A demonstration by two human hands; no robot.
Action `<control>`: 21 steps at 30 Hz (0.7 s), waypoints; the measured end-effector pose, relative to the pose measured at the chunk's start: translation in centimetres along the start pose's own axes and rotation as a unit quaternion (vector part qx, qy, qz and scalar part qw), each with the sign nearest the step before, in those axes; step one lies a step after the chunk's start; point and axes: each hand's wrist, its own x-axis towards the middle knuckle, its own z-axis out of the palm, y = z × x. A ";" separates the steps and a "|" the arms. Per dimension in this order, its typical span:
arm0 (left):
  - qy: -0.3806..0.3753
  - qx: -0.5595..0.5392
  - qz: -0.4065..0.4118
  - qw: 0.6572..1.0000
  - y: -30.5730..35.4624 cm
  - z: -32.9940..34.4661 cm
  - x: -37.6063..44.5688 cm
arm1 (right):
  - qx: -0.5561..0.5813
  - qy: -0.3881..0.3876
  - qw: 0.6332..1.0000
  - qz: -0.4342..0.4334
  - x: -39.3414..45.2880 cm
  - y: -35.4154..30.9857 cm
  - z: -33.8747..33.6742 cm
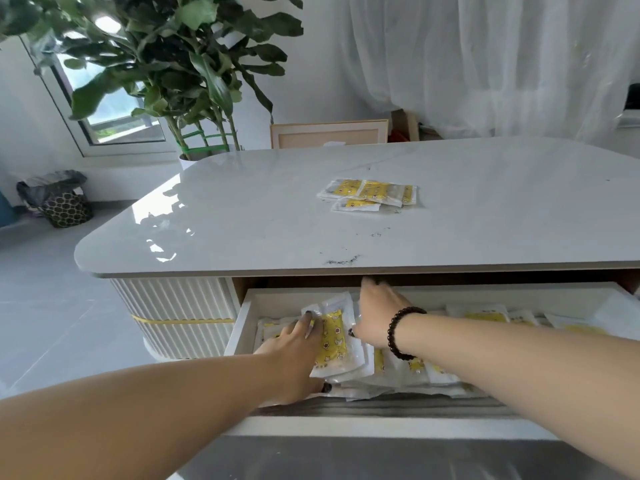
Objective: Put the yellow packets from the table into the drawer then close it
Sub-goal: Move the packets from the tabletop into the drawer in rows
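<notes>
Left hand (294, 351), fingers spread flat, and right hand (375, 315), loosely open, steady a stack of yellow-printed clear plastic packets (334, 341) inside the open white drawer (242, 323); neither grips. More yellow packets (369, 195) remain on the glossy white marble table (242, 220).

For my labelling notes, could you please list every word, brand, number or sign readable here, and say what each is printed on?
None can be read.
Yellow packets on the table: yellow printed panels with small dark marks, too blurred to read.
Yellow packets in the drawer: yellow panels with small figures, no legible lettering.
Patterned bag on the floor: a hexagon pattern only, no words.
</notes>
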 end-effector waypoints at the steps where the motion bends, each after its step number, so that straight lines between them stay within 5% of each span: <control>1: 0.000 -0.009 0.005 1.000 0.0 0.0 0.1 | -0.037 0.015 0.999 -0.030 -0.5 0.5 -0.1; 14: -0.024 0.041 0.073 0.996 0.5 0.3 1.7 | -0.112 -0.065 0.982 -0.136 -1.9 4.0 2.1; 21: -0.065 0.092 0.090 0.989 -0.7 0.4 1.4 | -0.178 0.001 0.961 -0.212 -1.5 4.8 3.0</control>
